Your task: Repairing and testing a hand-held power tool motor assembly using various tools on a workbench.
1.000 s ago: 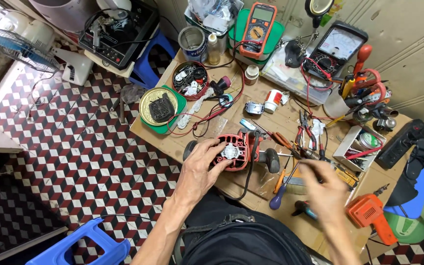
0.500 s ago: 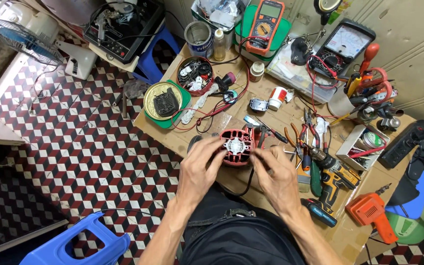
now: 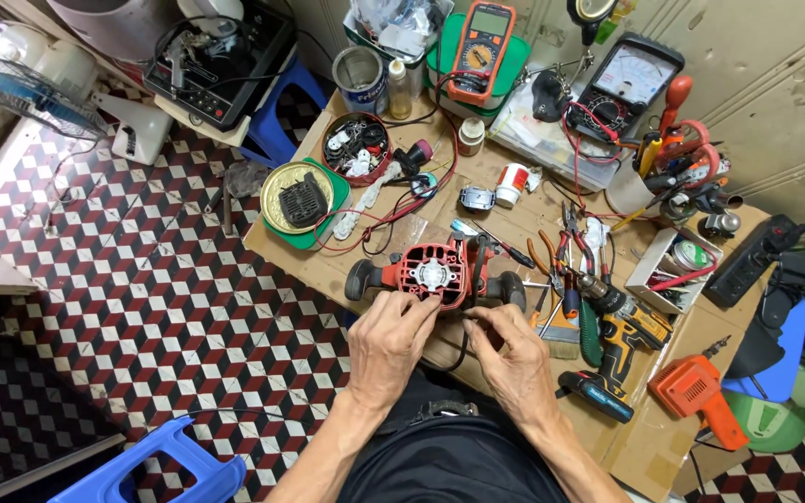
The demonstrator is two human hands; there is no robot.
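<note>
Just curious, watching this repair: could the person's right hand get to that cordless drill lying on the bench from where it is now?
Probably yes. The right hand rests at the red power tool, and the cordless drill lies just to its right on the bench, with nothing between them.

I see a cluttered cardboard-covered table (image 3: 663, 438). An orange multimeter (image 3: 480, 42) and an analog meter (image 3: 624, 79) lie at its far edge, with a tin can (image 3: 358, 74) to their left. A round bowl (image 3: 356, 147) of small parts sits beside a green lid (image 3: 302, 200). Near the right edge lie a cordless drill (image 3: 619, 349) and an orange soldering gun (image 3: 701, 396). Blue stools (image 3: 156, 466) stand on the checkered floor (image 3: 123, 317).
</note>
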